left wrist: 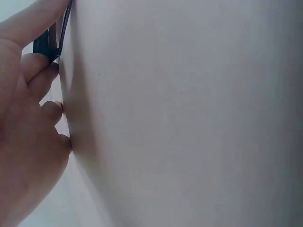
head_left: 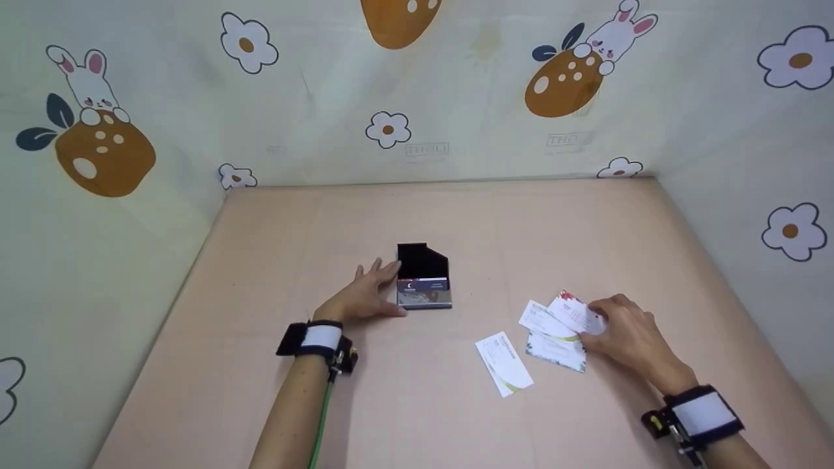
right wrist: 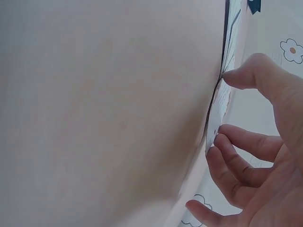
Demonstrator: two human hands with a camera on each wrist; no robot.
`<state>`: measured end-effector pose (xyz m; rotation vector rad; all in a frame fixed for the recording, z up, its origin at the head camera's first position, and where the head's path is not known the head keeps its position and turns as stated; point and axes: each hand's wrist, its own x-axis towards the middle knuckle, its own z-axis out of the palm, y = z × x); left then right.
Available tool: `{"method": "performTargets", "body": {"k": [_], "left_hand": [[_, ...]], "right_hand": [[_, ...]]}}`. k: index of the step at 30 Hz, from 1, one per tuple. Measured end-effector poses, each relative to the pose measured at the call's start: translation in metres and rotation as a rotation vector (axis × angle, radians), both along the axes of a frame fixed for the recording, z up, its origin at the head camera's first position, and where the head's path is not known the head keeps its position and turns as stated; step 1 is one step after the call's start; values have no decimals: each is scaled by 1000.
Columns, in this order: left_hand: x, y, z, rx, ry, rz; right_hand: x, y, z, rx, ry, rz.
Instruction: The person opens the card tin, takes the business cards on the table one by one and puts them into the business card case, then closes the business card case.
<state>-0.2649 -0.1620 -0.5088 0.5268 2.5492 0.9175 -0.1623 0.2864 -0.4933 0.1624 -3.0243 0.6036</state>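
Left hand (head_left: pixel 366 294) flat on a matte, peach-toned table (head_left: pixel 417 215), fingers straight and relaxed, tips touching the left side of a black card holder (head_left: pixel 423 284); gripping nothing. Holder upright near mid-table, boxy with a clipped corner, glossy cards stacked in its front slot; printing there too small to read. Right hand (head_left: pixel 622 332) at the table's right side, fingertips pinching the top card of a loose fan of white business cards (head_left: pixel 560 326), thin and rectangular, one with a red floral corner. One more white card (head_left: pixel 503 363) lying apart, just left of the fan. From the wrist cameras, only close, blurred tabletop, fingers (right wrist: pixel 241 153) at a card edge, and the holder's dark side (left wrist: pixel 46 45). Behind, a soft cloth backdrop (head_left: pixel 456 91) printed with rabbits and flowers.
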Motion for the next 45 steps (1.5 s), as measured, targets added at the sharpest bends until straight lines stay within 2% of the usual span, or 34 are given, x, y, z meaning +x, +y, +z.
{"method": "performTargets", "body": {"k": [10, 17, 25, 34, 45], "left_hand": [[2, 0, 1, -4, -19, 17], [2, 1, 3, 0, -2, 0], [2, 1, 3, -11, -10, 5], [2, -1, 2, -1, -1, -2], [2, 1, 0, -5, -11, 20]], "right_hand": [[-7, -6, 4, 15, 1, 29], [-7, -10, 1, 29, 40, 76], [-11, -20, 4, 25, 20, 107], [-19, -31, 6, 46, 87, 163], [-28, -45, 9, 73, 103, 233]]}}
